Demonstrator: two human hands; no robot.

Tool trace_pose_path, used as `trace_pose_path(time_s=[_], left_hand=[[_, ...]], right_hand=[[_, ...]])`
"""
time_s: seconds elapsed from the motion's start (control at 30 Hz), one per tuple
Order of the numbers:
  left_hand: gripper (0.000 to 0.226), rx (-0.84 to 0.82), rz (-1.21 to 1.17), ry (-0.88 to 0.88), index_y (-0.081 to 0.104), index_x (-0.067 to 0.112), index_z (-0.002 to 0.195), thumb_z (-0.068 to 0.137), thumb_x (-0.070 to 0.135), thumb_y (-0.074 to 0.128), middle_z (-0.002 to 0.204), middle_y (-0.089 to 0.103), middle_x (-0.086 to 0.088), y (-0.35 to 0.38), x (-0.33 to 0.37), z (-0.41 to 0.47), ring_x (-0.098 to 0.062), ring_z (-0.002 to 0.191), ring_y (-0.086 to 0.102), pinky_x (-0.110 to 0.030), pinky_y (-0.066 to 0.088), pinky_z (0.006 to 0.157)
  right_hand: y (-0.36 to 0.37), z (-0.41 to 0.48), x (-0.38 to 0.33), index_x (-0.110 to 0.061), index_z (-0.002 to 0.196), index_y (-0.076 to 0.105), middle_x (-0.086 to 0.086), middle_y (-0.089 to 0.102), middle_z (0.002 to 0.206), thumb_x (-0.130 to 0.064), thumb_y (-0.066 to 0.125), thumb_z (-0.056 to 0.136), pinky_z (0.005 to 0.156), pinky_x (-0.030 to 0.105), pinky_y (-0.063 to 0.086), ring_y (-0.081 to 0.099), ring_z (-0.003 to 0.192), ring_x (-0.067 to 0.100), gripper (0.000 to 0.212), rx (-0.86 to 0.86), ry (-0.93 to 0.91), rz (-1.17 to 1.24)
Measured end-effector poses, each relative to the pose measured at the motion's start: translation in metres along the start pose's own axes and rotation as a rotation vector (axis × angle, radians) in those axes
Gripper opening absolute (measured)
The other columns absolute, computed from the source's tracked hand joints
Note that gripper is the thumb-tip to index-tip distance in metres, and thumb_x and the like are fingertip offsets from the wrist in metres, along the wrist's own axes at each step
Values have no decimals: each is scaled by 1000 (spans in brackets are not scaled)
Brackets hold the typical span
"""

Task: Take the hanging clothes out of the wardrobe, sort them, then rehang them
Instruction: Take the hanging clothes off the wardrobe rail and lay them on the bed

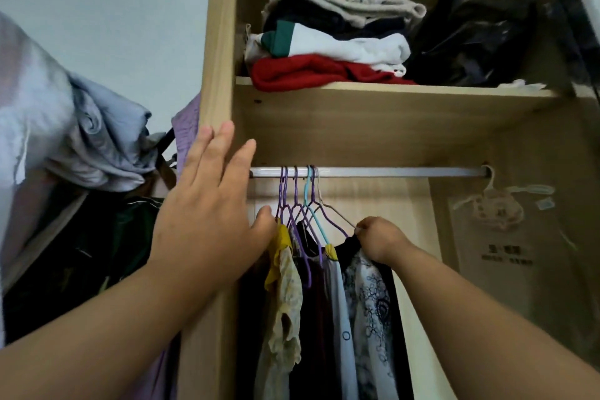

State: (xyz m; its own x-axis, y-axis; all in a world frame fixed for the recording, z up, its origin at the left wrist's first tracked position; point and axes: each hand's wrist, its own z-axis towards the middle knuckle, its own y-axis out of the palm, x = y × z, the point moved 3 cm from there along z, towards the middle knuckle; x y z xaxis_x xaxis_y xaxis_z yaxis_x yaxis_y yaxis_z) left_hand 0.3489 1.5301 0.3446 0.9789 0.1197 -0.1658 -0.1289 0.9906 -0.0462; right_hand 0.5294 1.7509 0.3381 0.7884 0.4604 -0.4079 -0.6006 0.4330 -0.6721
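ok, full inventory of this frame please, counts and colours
wardrobe: one, light wood, fills the right of the view
rail: one, silver, under the shelf
purple hangers: several, purple, left end of the rail
teal hanger: one, teal, among the purple ones
pale hanger: one, whitish wire, rightmost of the bunch
hanging clothes: at least four, yellow-floral, dark, white, black-and-white patterned, on those hangers
folded stack: one pile, red, white-green, dark, beige, upper shelf
black bag: one, black, shelf, right of the stack
white hanger: one, white, right end of the rail
clothes heap: one, pale blue over dark, left outside the wardrobe
left hand: fingers straight and spread, beside the bunch
right hand: pinches the pale hanger's arm
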Motion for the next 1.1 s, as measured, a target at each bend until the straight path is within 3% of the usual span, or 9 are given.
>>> trace_pose_path(time_s=[0.17,0.23,0.3,0.4,0.67,0.8,0.9,0.97,1.1], left_hand=[[73,-1,1,-20,43,15,138,73,48,39,154,26,-9,-1,-1,0,-26,144,18,-34,15,113],[71,2,-5,-27,45,17,137,72,47,39,154,26,-8,0,-1,1,-24,144,17,-35,18,111],[70,8,-10,-35,47,18,135,72,46,39,154,27,-6,1,-1,1,-23,144,17,-35,21,108],[68,6,-7,-39,48,19,134,72,45,40,154,26,-6,1,-2,0,-22,144,17,-33,18,108],[67,-21,57,-13,49,15,133,72,42,47,153,28,-13,3,-1,1,-30,143,21,-46,27,111],[69,-64,77,-4,49,16,134,69,40,51,152,29,-14,1,1,0,-32,141,24,-52,28,108],[76,-122,100,22,40,19,141,70,46,46,152,32,-12,-3,6,-2,-32,141,26,-59,23,107],[77,-157,80,87,38,20,142,71,49,44,151,33,-12,-5,21,-5,-31,142,26,-61,24,106],[72,-261,-139,170,42,27,139,71,48,45,151,35,-8,5,73,-12,-26,142,28,-56,28,107]], right_hand=[[-2,26,9,1,95,58,20,59,107,-22,37,97,72,26,35,55,104,33,31,-58,16,-94],[-6,30,14,-4,71,48,15,53,83,-19,38,95,69,26,33,56,101,32,30,-17,26,-80],[-13,31,16,-12,60,37,12,52,76,-17,40,93,68,27,33,57,99,34,34,45,22,-58],[-27,30,19,-14,60,39,22,63,95,-19,45,91,67,27,35,57,88,34,32,130,25,-27],[-80,16,29,-10,63,43,7,44,66,-20,42,94,66,30,35,51,78,29,32,231,26,-51],[-98,-13,49,-12,59,43,17,53,78,-17,44,91,66,30,33,57,87,35,32,282,13,-89],[-119,-48,69,-6,71,55,18,58,84,-18,43,91,67,32,38,56,83,35,27,339,8,-68],[-138,-78,83,-4,79,60,15,61,83,-17,44,92,67,33,39,55,80,32,25,363,-4,-53],[-167,-141,108,-14,71,59,3,59,72,-21,48,92,57,30,36,53,71,23,25,413,17,-30]])
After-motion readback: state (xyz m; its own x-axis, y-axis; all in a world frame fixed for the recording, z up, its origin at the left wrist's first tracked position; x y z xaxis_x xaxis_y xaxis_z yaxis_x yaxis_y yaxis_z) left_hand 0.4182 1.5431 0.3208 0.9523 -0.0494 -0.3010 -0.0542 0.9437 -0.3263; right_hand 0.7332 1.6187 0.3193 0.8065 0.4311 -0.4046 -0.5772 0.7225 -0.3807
